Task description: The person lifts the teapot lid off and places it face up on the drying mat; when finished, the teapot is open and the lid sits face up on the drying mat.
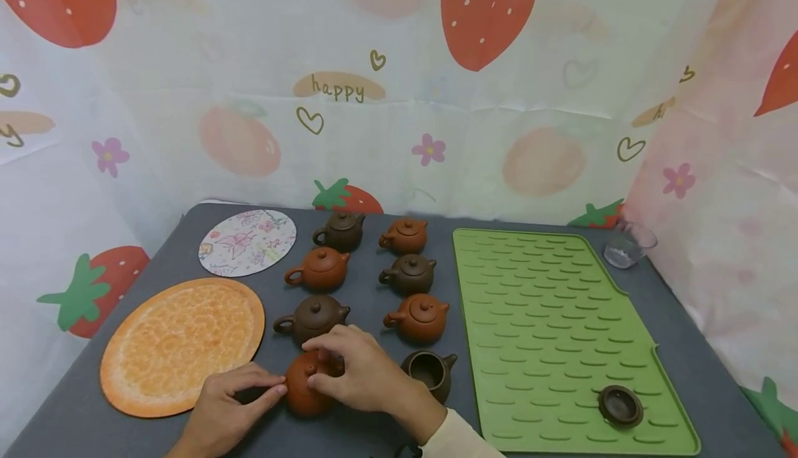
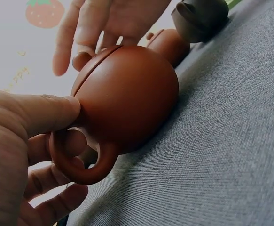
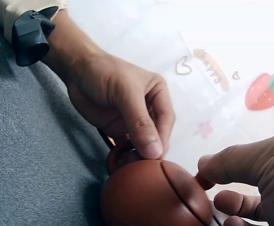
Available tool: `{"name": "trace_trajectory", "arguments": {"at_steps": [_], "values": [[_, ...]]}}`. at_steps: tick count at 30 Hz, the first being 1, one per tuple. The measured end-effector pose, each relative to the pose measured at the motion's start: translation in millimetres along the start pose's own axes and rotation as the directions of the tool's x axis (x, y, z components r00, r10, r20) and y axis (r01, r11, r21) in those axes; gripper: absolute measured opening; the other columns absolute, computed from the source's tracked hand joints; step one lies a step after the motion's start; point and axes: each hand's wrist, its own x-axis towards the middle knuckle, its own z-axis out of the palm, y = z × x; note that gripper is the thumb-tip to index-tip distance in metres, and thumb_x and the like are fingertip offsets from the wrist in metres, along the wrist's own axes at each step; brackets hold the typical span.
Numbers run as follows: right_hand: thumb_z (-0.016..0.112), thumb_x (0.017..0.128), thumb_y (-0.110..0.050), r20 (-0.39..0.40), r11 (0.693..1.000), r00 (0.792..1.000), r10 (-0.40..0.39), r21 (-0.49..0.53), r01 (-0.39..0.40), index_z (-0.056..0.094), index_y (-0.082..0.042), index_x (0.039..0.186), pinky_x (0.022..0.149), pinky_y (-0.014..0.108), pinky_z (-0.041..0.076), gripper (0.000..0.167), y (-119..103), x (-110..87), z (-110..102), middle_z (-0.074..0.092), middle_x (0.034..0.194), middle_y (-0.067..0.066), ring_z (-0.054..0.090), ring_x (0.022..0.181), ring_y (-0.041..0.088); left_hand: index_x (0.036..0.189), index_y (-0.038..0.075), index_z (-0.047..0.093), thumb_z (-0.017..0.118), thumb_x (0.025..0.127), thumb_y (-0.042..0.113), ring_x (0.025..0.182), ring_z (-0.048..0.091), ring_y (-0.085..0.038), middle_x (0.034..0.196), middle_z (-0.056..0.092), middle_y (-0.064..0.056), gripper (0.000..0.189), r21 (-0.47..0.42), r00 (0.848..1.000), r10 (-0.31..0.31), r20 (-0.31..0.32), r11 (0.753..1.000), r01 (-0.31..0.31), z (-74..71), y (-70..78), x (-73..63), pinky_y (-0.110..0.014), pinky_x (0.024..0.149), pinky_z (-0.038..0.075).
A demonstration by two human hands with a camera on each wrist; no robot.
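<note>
A reddish-brown clay teapot (image 1: 302, 399) sits at the front of the dark table. My left hand (image 1: 227, 406) pinches its handle (image 2: 85, 175), the thumb at the handle's upper end and a fingertip showing through the loop. Over the same pot, my right hand (image 1: 364, 371) arches with thumb and fingers spread to either side of the round lid knob (image 2: 82, 61). A gap shows between those fingertips and the knob in the right wrist view. The lid (image 3: 189, 190) lies on the pot, its seam visible.
Several lidded brown and reddish teapots (image 1: 321, 269) stand in two columns behind. A dark teapot (image 1: 429, 368) stands lidless at right. On the green mat (image 1: 536, 305) lies a small dark lid (image 1: 621, 406). Left are orange (image 1: 183, 347) and floral (image 1: 248, 242) mats; a clear cup (image 1: 626, 247) stands back right.
</note>
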Motion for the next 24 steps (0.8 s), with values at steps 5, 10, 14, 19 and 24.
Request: {"name": "trace_trajectory", "arguments": {"at_steps": [5, 10, 14, 19, 24], "values": [[0.073, 0.088, -0.021, 0.010, 0.999, 1.000, 0.015, -0.029, -0.015, 0.070, -0.013, 0.116, 0.068, 0.016, 0.040, 0.029, 0.4, 1.1, 3.4, 0.054, 0.090, -0.008, 0.048, 0.077, 0.005, 0.094, 0.007, 0.076, 0.075, 0.080, -0.005, 0.074, 0.065, -0.014, 0.080, 0.068, -0.009, 0.019, 0.000, 1.000, -0.008, 0.002, 1.000, 0.008, 0.2, 1.3, 0.9, -0.024, 0.069, 0.051], [0.072, 0.089, -0.021, 0.013, 0.999, 1.000, 0.020, -0.042, -0.020, 0.073, -0.015, 0.111, 0.067, 0.015, 0.039, 0.023, 1.9, 2.0, 5.9, 0.053, 0.090, -0.010, 0.046, 0.077, 0.004, 0.095, 0.008, 0.077, 0.075, 0.079, -0.007, 0.073, 0.066, -0.014, 0.080, 0.069, -0.007, 0.021, 0.008, 1.000, -0.005, 0.004, 1.000, 0.005, -0.2, 2.4, 2.5, -0.024, 0.068, 0.052], [0.072, 0.090, -0.021, 0.010, 0.998, 1.000, 0.005, -0.061, -0.005, 0.074, -0.016, 0.106, 0.068, 0.015, 0.039, 0.018, 2.1, 3.3, 7.6, 0.052, 0.089, -0.012, 0.044, 0.078, 0.002, 0.094, 0.009, 0.077, 0.075, 0.078, -0.009, 0.073, 0.066, -0.013, 0.081, 0.069, -0.001, 0.024, 0.021, 1.000, -0.005, -0.001, 1.000, 0.005, -0.4, 1.9, 2.6, -0.024, 0.067, 0.052], [0.070, 0.091, -0.023, -0.015, 0.996, 0.999, -0.031, -0.081, 0.029, 0.074, -0.016, 0.102, 0.069, 0.014, 0.039, 0.014, 2.5, 4.0, 8.2, 0.054, 0.088, -0.012, 0.046, 0.079, 0.001, 0.094, 0.009, 0.077, 0.075, 0.077, -0.011, 0.073, 0.066, -0.014, 0.081, 0.069, -0.001, 0.026, 0.016, 1.000, -0.012, -0.007, 1.000, 0.012, 0.3, 0.9, 1.0, -0.024, 0.067, 0.052], [0.070, 0.091, -0.024, -0.077, 0.999, 0.996, -0.040, -0.036, 0.038, 0.071, -0.015, 0.098, 0.068, 0.014, 0.040, 0.011, 3.5, 2.1, 8.9, 0.058, 0.085, -0.010, 0.049, 0.076, 0.000, 0.094, 0.006, 0.076, 0.075, 0.077, -0.013, 0.074, 0.066, -0.016, 0.082, 0.069, -0.005, 0.026, -0.017, 1.000, -0.020, -0.004, 1.000, 0.020, 0.1, 0.3, -1.2, -0.024, 0.068, 0.052]]}}
